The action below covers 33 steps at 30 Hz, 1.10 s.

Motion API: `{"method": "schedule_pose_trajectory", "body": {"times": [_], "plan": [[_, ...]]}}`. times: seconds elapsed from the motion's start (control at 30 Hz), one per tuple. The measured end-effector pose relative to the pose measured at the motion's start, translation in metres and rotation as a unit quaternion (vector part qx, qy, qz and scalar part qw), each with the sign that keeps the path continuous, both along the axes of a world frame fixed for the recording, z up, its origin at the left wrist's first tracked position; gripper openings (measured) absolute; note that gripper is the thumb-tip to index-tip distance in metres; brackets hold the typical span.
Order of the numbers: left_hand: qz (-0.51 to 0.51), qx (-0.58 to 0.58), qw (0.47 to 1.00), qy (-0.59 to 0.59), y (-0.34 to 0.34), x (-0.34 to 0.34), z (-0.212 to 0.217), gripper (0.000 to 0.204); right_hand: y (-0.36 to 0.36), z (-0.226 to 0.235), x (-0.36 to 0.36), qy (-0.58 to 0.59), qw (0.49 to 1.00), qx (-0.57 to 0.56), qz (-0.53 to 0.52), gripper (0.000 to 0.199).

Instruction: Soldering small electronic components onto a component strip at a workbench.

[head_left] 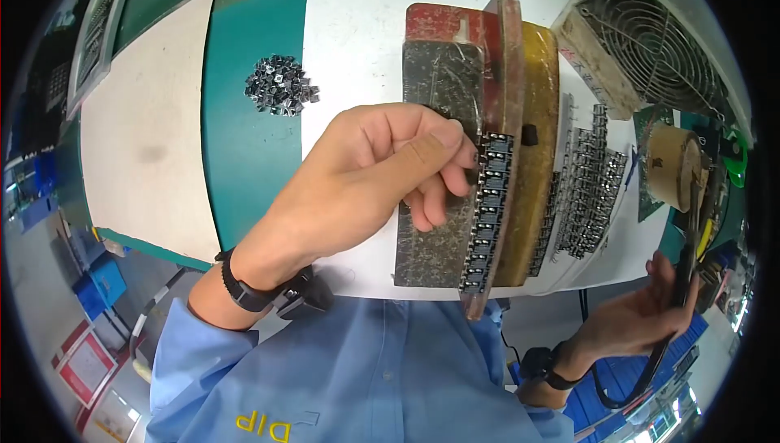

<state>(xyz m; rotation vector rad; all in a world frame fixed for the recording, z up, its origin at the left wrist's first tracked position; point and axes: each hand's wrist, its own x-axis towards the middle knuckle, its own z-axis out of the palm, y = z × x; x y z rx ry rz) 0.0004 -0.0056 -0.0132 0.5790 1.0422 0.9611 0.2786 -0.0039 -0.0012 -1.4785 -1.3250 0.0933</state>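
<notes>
The left hand (382, 167) is curled over the worn, dark grey rectangular metal plate (435, 199) that lies lengthwise on the white-covered counter (357, 29). Its grip is closed: thumb and forefinger are pinched together on a small black component (471, 173), which is held at the fingertips. That component sits just at the column of small black square components (487, 216) lined up along the right edge of the plate, near the column's upper end. A red-brown strip (510, 77) runs beside the column, with a yellow block (538, 134) to its right.

The right hand (650, 313) is at the lower right, off the counter edge, with fingers wrapped around a thin dark tool with a black cable (682, 280); the tool's upper end is hard to make out.

Rows of grey metal parts (585, 183) lie on the counter right of the yellow block. A loose pile of small dark components (280, 86) rests on the teal surface (244, 159) to the left. A wire-guarded fan (650, 45) stands at the upper right
</notes>
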Motion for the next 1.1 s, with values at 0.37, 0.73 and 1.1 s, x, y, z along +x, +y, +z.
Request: {"method": "schedule_pose_trajectory", "body": {"times": [0.37, 0.73, 1.1], "plan": [[-0.005, -0.027, 1.0, -0.015, 0.0, -0.001, 0.002, 0.033, -0.028, -0.002, -0.05, 0.093, 0.979, -0.001, 0.184, 0.063], [0.047, 0.029, 0.998, 0.022, -0.019, 0.013, -0.003, 0.036, -0.016, 0.003, -0.062, 0.248, 0.946, 0.044, 0.201, 0.06], [0.003, 0.131, 0.99, 0.059, -0.016, 0.006, -0.013, 0.033, -0.045, 0.024, -0.049, 0.483, 0.822, -0.107, 0.282, 0.054]]}}
